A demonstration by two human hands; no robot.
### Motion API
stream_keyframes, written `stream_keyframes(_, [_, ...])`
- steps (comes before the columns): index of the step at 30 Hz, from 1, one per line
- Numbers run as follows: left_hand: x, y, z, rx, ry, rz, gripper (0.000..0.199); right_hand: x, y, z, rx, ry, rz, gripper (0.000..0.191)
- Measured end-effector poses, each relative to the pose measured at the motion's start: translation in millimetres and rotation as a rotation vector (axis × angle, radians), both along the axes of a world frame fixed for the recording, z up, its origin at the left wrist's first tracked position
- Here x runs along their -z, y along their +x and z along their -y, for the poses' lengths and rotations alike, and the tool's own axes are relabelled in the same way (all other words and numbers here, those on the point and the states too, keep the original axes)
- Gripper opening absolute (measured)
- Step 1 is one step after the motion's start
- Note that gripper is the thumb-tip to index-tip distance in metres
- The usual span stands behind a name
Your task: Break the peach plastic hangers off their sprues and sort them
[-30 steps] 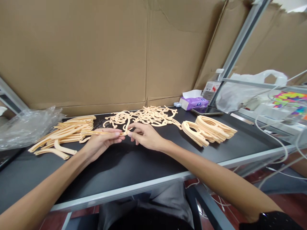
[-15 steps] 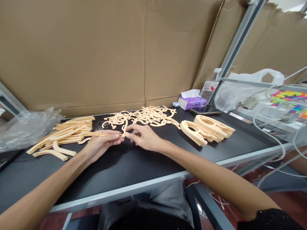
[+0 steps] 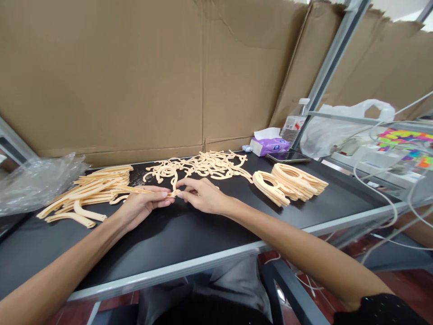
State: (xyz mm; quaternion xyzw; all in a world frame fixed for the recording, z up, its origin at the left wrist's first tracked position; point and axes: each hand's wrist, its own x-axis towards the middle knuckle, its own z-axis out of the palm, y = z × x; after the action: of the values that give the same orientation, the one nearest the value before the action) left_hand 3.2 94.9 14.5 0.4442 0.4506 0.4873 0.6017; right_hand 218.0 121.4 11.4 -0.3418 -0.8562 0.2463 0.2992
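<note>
My left hand (image 3: pixel 146 202) is closed, thumb over fingers, on a long beige plastic strip (image 3: pixel 132 189) that reaches out to the left. At the strip's right end, my right hand (image 3: pixel 202 195) pinches a curved beige plastic hook (image 3: pixel 175 179), which stands up with its bend away from me. The two pieces meet between my fingertips; whether they are joined is hidden. Beyond my hands lies a loose heap of similar small curved pieces (image 3: pixel 216 163). Left of my left hand is a pile of long beige strips (image 3: pixel 91 187).
Beige pieces with oval openings (image 3: pixel 296 183) are stacked at the right. Behind them are a phone (image 3: pixel 289 157), a purple tissue pack (image 3: pixel 270 145) and a water bottle (image 3: pixel 295 124). A clear plastic bag (image 3: pixel 40 180) lies far left. Cardboard (image 3: pixel 135 81) walls the back; white cables (image 3: pixel 375 189) hang at right.
My hands stay together on the two pieces, with only a slight shift of the fingers. The view has moved a little; the piles look unchanged.
</note>
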Motion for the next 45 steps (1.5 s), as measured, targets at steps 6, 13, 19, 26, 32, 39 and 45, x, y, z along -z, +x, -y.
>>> stream_keyframes(6, [-1.3, 1.8, 0.6, -0.003, -0.012, -0.007, 0.009, -0.9, -0.7, 1.0, 0.018, 0.049, 0.042, 0.027])
stream_keyframes(13, [-2.1, 2.5, 0.5, -0.013, -0.017, 0.001, 0.008, 2.2, -1.2, 1.0, 0.007, 0.115, 0.046, 0.027])
stream_keyframes(19, [-4.7, 6.2, 3.3, -0.069, -0.052, 0.017, 0.010, 9.3, -2.3, -3.3, 0.039, 0.216, 0.085, 0.029])
stream_keyframes(26, [-4.8, 7.8, 4.3, -0.079, -0.047, 0.013, 0.009, 12.2, -2.9, -0.6, 0.022, 0.241, 0.080, 0.029])
stream_keyframes(32, [-3.4, 9.3, 4.6, -0.134, -0.042, 0.060, 0.014, 9.2, -6.2, 8.0, 0.064, 0.292, 0.107, 0.029])
stream_keyframes(39, [-4.4, 10.7, 3.6, -0.142, -0.034, 0.073, 0.017, 6.7, -7.8, 12.4, 0.106, 0.331, 0.160, 0.028])
stream_keyframes(45, [-8.1, 13.0, 1.3, -0.121, 0.029, 0.113, 0.011, 7.4, -10.4, 3.2, 0.117, 0.263, -0.017, 0.028])
